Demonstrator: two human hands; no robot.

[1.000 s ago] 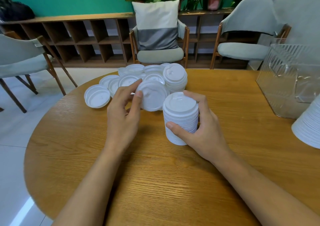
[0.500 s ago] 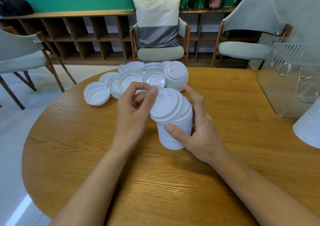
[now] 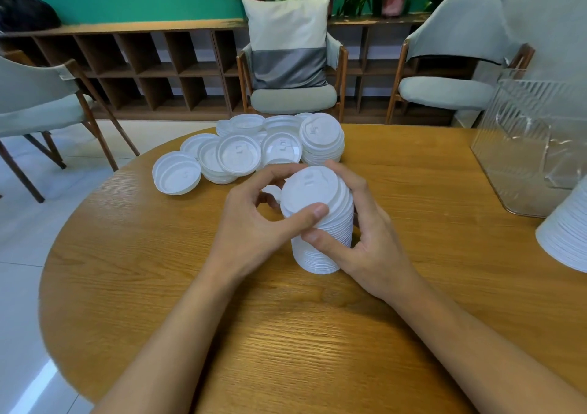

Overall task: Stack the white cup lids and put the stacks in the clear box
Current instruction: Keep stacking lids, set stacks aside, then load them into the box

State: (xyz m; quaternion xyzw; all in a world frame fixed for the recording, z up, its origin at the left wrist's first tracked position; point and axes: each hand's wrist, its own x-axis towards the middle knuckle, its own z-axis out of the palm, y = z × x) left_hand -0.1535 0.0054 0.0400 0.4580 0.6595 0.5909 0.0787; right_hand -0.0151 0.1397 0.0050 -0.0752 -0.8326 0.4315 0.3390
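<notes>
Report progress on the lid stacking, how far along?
Done: a large stack stands by the clear box, not inside. In hand: left hand seats the top lid on the tall stack, right hand gripping it. Left: loose lids, a short stack, all boxing.

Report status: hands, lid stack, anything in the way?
Left hand pinches top lid, tilted. Right hand grips lid stack. Second stack stands beside clear box.

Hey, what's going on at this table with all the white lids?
A person is stacking white cup lids on a wooden table. The right hand grips the stack while the left hand pinches the top lid, which sits tilted on it. Loose lids lie in a pile behind, and the clear box stands to the right, apart from this stack.
</notes>
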